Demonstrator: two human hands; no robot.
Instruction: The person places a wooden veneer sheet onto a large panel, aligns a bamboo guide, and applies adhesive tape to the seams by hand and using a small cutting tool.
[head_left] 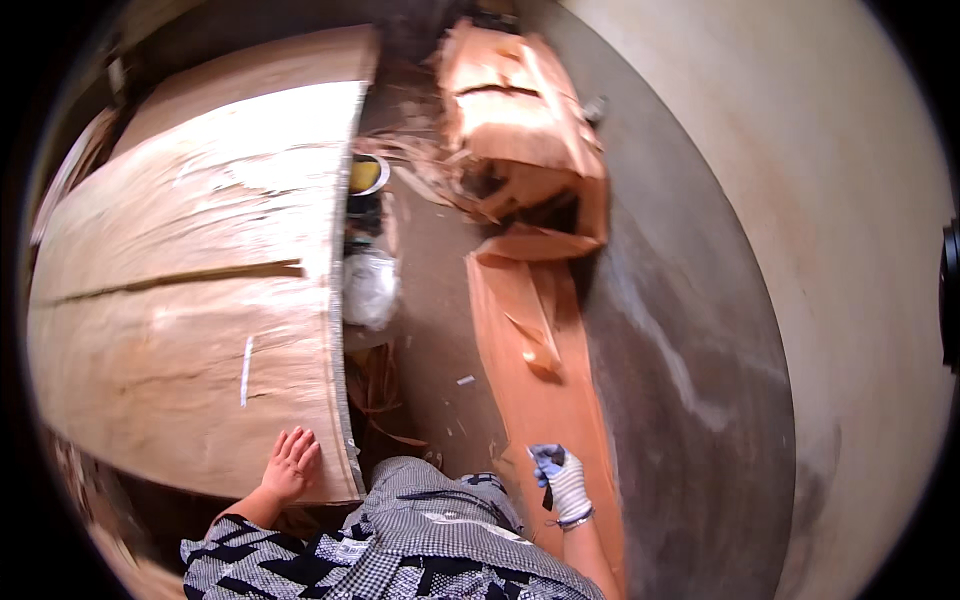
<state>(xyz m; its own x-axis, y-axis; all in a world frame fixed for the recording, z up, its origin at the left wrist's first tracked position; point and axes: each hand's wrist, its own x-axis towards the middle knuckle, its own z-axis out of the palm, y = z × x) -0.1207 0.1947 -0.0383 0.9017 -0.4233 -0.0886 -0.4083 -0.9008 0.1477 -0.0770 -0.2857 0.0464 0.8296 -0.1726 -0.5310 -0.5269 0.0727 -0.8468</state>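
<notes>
My bare left hand (292, 465) lies with fingers stretched on the near right corner of a wide stack of pale wood veneer sheets (200, 340). A thin dark wood strip (250, 270) and a short white strip (246, 372) lie on the top sheet. My right hand (562, 480), in a white and blue work glove, is closed around a small dark-handled tool (548, 498); its kind is too small to make out. That hand is above a long orange-brown veneer sheet (550, 400) stretching along the floor.
A larger pile of orange veneer (525, 130) stands at the far end by the grey wall (680, 300). Beside the stack are a round container with yellow inside (368, 174) and a clear plastic bag (370, 288). Veneer scraps (410, 155) litter the brown floor (435, 300).
</notes>
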